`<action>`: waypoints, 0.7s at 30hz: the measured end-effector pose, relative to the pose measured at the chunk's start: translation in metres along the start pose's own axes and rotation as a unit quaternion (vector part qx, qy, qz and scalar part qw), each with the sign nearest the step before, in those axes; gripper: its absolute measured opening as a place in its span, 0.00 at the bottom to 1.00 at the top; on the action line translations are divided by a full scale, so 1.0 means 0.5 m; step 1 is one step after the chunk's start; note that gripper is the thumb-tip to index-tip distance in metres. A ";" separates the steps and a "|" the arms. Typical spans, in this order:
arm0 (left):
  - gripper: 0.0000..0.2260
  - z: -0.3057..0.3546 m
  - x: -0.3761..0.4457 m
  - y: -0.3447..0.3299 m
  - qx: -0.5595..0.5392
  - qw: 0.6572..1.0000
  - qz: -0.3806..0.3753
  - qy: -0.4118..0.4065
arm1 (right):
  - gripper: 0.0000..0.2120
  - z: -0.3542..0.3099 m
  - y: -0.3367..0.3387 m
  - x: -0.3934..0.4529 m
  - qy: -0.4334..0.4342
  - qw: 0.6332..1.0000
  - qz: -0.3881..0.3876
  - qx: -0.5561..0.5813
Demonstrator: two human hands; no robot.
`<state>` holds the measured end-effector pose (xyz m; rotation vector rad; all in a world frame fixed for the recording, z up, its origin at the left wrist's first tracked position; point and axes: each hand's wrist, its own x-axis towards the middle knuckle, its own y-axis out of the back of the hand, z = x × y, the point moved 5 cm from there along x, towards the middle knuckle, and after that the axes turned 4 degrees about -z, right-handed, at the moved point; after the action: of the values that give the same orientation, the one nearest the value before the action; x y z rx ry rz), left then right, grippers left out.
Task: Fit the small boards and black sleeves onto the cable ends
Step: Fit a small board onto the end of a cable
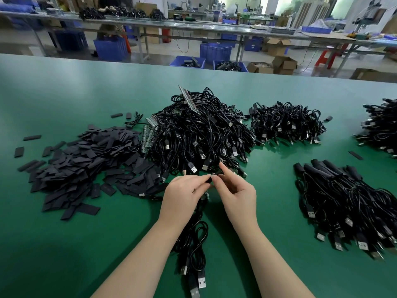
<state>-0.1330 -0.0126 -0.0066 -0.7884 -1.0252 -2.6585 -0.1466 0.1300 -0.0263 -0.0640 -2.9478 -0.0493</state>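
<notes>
Green table (pixel 64 244): both hands' fingers (pixel 202 179) pinch one black sleeve (pixel 216 176).

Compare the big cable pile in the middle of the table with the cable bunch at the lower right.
The middle cable pile is a tangled heap; the lower-right cable bunch lies roughly combed one way. The bunch's far ends wear black sleeves; the pile mostly shows bare ends, with small board strips poking out. Both are black USB cables on the green table.

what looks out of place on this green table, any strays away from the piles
A few black sleeves lie apart from the sleeve pile: one off its left edge, another alone among the cable bundles on the right. Nothing looks damaged.
</notes>
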 end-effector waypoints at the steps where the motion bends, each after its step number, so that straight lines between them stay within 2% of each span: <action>1: 0.10 -0.002 0.000 0.001 -0.009 1.000 0.004 0.008 | 0.18 0.001 0.001 0.001 -0.005 1.000 0.002 0.004; 5: 0.09 -0.003 -0.001 0.002 -0.024 0.999 0.022 0.024 | 0.19 0.004 -0.004 0.000 -0.034 0.999 -0.009 0.011; 8: 0.10 0.009 -0.001 0.008 0.024 0.998 0.050 -0.007 | 0.06 0.003 -0.015 -0.001 -0.030 0.998 -0.050 -0.032; 9: 0.11 0.011 -0.001 0.010 0.038 0.998 0.055 -0.015 | 0.05 0.003 -0.014 -0.001 -0.025 0.998 -0.055 -0.032; 15: 0.23 0.011 -0.003 0.004 0.069 0.996 0.048 -0.040 | 0.07 -0.004 -0.008 -0.001 -0.010 0.998 -0.059 -0.022; 16: 0.24 0.013 -0.003 0.003 0.067 0.995 0.048 -0.050 | 0.07 -0.005 -0.003 -0.001 -0.015 0.999 -0.037 -0.009; 18: 0.20 0.018 -0.003 0.008 0.061 0.994 0.065 -0.066 | 0.06 -0.013 0.011 0.003 -0.046 0.995 0.009 0.086; 21: 0.17 0.019 -0.006 0.024 0.045 0.991 0.109 -0.063 | 0.05 -0.061 0.065 0.031 -0.046 0.968 0.065 0.236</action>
<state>-0.1223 -0.0155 0.0043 -0.9980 -1.0154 -2.3882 -0.1544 0.1618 0.0075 -0.1947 -2.9485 0.6872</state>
